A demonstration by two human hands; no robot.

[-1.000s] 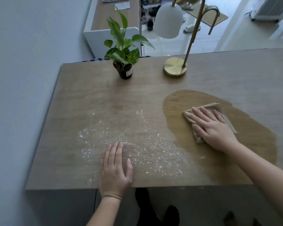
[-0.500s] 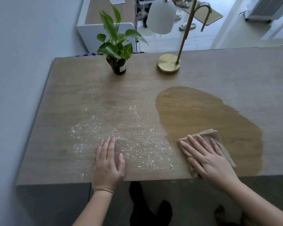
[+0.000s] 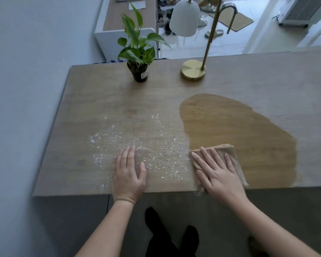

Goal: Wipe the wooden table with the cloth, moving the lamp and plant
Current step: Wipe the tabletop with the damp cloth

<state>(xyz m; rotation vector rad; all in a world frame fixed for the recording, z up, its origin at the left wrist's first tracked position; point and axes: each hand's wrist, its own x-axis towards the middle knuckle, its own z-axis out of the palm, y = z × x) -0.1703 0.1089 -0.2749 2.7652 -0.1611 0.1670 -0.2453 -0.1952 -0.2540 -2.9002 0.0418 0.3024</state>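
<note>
Flat right hand pressing a folded cloth at the near edge of a wooden table.

The right hand [image 3: 219, 175] lies with straight, slightly spread fingers on the tan cloth [image 3: 228, 154], which sits at the near left rim of a dark wet patch [image 3: 239, 130] on the wooden table [image 3: 104, 101]. The left hand [image 3: 128, 175] rests flat, fingers together, among scattered white crumbs [image 3: 156, 145]. At the far edge stand the potted plant [image 3: 139, 52] and, to its right, the brass-based lamp [image 3: 193, 70], well apart from both hands.

Soft daylight from behind, wide-angle edge warp.
</note>
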